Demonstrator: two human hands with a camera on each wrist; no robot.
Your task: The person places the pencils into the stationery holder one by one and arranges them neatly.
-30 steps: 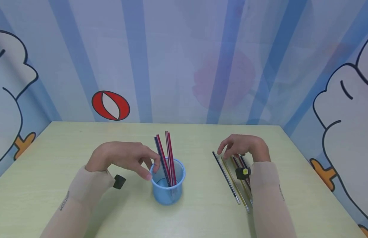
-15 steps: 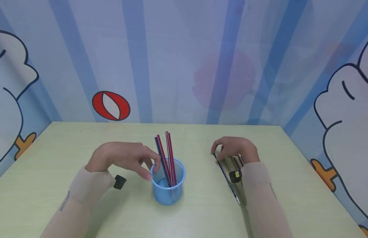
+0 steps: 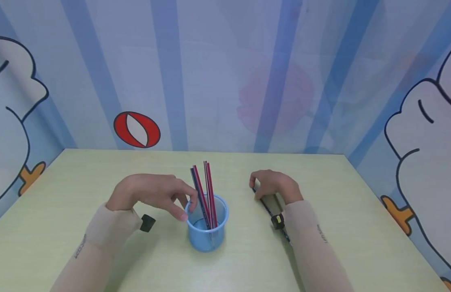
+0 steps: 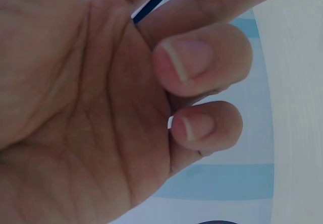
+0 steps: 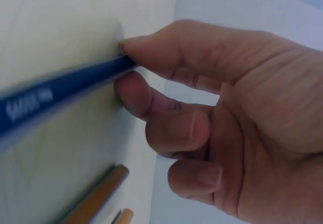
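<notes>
In the head view, a light blue plastic cup [image 3: 205, 241] holds several upright pencils [image 3: 210, 194], red-striped and dark. My left hand [image 3: 156, 192] is at the cup's left side, thumb and index finger at its rim; in the left wrist view, two fingers of the left hand [image 4: 202, 67] curl toward the palm. My right hand [image 3: 271, 184] pinches the far end of a dark blue pencil [image 3: 266, 206] between thumb and index finger. In the right wrist view the pencil [image 5: 65, 90] shows pale lettering, close over the tabletop, and the right hand's other fingers [image 5: 176, 130] curl loosely.
More pencils [image 5: 98, 193] with brownish ends lie beside the right hand, mostly hidden by the forearm in the head view. The pale wooden table [image 3: 138, 263] ends at a blue striped backdrop [image 3: 218, 81] with cartoon figures. Black wrist cameras [image 3: 278, 221] sit under the sleeves.
My right hand has moved left from above the lying pencils and taken the far end of the leftmost dark one, which has shifted slightly left. The left hand and cup stay put.
</notes>
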